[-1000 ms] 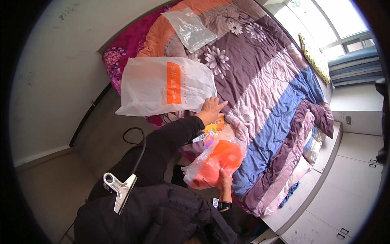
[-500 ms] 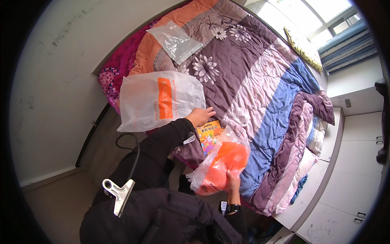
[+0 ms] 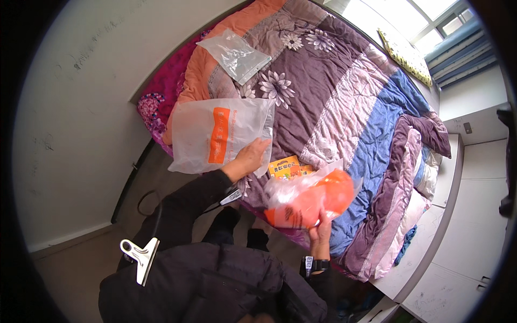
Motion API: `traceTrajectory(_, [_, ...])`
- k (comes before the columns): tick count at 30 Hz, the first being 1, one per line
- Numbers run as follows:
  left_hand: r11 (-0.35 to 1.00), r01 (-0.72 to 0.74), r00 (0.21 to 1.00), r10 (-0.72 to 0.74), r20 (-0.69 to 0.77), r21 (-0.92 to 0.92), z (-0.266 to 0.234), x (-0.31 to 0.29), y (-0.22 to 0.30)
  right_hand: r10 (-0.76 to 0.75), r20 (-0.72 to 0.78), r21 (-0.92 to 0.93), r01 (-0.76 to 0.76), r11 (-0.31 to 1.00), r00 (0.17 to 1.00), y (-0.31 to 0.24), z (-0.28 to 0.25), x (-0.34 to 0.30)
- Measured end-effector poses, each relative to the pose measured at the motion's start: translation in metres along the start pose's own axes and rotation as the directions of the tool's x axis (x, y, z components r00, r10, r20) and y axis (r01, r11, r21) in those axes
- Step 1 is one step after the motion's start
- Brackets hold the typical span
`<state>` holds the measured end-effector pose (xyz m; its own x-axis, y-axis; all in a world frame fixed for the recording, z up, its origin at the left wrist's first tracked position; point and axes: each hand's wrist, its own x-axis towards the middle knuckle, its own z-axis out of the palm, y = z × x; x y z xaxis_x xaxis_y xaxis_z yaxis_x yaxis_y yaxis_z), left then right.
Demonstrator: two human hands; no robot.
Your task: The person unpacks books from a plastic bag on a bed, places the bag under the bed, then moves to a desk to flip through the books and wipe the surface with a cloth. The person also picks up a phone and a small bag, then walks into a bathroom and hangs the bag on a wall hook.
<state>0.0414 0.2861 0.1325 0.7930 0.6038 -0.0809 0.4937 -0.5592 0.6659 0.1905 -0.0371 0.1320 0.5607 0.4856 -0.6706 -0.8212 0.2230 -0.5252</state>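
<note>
A large, translucent white plastic bag [image 3: 188, 126] with an orange printed patch lies flat on the near left part of the bed. At its right edge, my left hand [image 3: 249, 157] has its fingers closed on the plastic near the opening. My right hand [image 3: 321, 232] grips a crinkled clear plastic bag [image 3: 291, 196] from below; something bright orange [image 3: 336, 194] shows through it. Just beyond that bag, a yellow-orange picture book [image 3: 284, 168] rests on the quilt, partly covered by the clear bag.
A striped, flowered quilt [image 3: 323, 81] covers the bed. Farther back lies another clear plastic bag [image 3: 237, 56]. Folded bedding [image 3: 396, 210] is heaped along the right side, beside white cabinets [image 3: 447, 258]. A scuffed wall [image 3: 81, 124] stands at left.
My left hand has drawn back slightly left, and its fingers have closed on the white bag's edge. My right hand has carried the clear bag up and right, covering the book's lower part.
</note>
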Motion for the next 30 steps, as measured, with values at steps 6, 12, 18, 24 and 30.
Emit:
traceTrajectory(6, [0.982, -0.175, 0.956, 0.153, -0.251, -0.069, -0.071, -0.075, 0.019, -0.311, 0.12, 0.01, 0.312, 0.95, 0.943, -0.031, 0.106, -0.005])
traceTrajectory(12, [0.996, -0.089, 0.925, 0.076, -0.372, -0.02, -0.075, -0.113, 0.026, -0.61, 0.274, -0.137, 0.658, 0.74, 0.743, -0.019, 0.217, -0.023])
traceTrajectory(18, [0.919, 0.274, 0.825, -0.377, -0.421, -0.285, -0.073, -0.105, 0.021, -0.635, 0.391, -0.611, 0.704, 0.362, 0.666, 0.046, 0.246, -0.039])
traceTrajectory(24, [0.82, 0.203, 0.763, -0.475, -0.439, -0.535, -0.095, -0.088, 0.019, -0.586, 0.385, -0.588, 0.679, 0.439, 0.713, 0.043, 0.249, -0.037])
traceTrajectory(30, [0.774, 0.166, 0.868, -0.409, -0.282, -0.611, -0.098, -0.086, 0.045, -0.589, 0.272, -0.334, 0.649, 0.684, 0.761, 0.035, 0.269, -0.031])
